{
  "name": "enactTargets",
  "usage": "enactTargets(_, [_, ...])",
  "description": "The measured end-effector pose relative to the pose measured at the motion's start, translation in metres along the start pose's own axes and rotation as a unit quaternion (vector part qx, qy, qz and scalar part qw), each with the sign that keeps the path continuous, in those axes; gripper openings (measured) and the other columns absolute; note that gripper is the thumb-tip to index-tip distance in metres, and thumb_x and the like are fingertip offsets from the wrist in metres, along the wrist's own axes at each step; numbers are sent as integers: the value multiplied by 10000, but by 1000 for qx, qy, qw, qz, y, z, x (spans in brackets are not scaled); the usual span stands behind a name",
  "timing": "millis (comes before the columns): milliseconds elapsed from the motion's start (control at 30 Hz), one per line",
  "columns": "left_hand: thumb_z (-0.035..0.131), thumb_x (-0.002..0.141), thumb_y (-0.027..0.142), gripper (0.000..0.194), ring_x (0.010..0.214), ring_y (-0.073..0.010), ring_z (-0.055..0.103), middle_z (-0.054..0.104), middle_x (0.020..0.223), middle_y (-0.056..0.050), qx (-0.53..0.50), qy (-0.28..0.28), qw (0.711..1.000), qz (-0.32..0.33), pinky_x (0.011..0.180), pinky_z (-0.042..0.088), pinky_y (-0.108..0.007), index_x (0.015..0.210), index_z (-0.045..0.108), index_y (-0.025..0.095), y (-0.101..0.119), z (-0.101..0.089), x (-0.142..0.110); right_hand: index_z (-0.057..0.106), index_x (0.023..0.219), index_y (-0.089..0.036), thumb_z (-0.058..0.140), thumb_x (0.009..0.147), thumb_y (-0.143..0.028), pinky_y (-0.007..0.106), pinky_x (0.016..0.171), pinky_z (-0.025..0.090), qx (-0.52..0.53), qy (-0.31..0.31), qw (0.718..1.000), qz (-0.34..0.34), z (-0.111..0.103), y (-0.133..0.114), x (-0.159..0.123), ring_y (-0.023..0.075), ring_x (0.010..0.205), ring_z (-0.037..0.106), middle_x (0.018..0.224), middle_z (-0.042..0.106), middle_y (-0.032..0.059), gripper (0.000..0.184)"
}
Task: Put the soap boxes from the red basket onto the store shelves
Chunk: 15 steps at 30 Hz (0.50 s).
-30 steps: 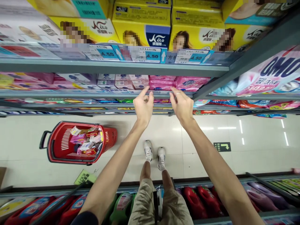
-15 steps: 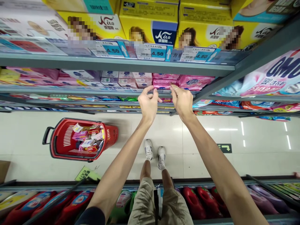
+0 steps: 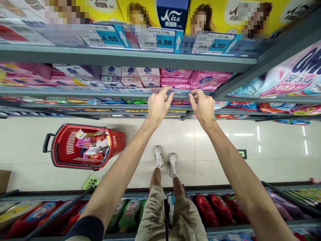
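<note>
My left hand [image 3: 158,105] is at the shelf's front edge, below a pink soap multipack [image 3: 175,82]. Its thumb and forefinger curve with a gap between them, and nothing shows in it. A short way to the right, my right hand [image 3: 204,107], with a ring on one finger, has its thumb and forefinger apart at the price strip [image 3: 182,92]. It too appears to hold nothing. Another pink soap multipack [image 3: 210,80] lies just above it. Small pale soap boxes [image 3: 130,76] stand in a row on the left. Whether the fingertips touch the strip, I cannot tell.
A red shopping basket [image 3: 59,152] with several small packs in it stands on the floor at left. Overhead, a grey shelf [image 3: 125,58] holds yellow boxes [image 3: 220,15]. Large detergent bags [image 3: 283,80] are on the right. Bottles [image 3: 131,214] line the shelf behind me.
Both hands have drawn back from the pink multipack to the shelf's front edge, and the right hand has shifted right, widening the gap between them. The shelves sit slightly higher in view.
</note>
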<state>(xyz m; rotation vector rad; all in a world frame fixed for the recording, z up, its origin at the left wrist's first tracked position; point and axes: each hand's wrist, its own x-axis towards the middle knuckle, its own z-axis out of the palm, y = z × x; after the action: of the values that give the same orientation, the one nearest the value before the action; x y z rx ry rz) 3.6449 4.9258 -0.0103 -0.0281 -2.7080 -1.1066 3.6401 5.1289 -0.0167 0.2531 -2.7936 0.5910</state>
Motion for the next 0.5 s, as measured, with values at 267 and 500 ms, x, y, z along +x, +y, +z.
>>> enactTargets(267, [641,1009,358,195,794,-256,698,688,699,-56,83,-38,994,52,759,455,-319,1087,748,216,-3,-1,16,677,1235,-175,432,1109,-431,280,718,477,-45,-29,998,-15,-2,-3,11,193,775,727,917,799,71,376])
enactTargets(500, [637,1002,404,278,718,-209,684,714,684,-34,46,-4,997,56,738,449,-295,1177,756,223,-9,3,6,691,1305,-161,441,1102,-420,277,732,501,-41,-32,999,-12,-6,-13,3,197,793,739,956,814,100,414])
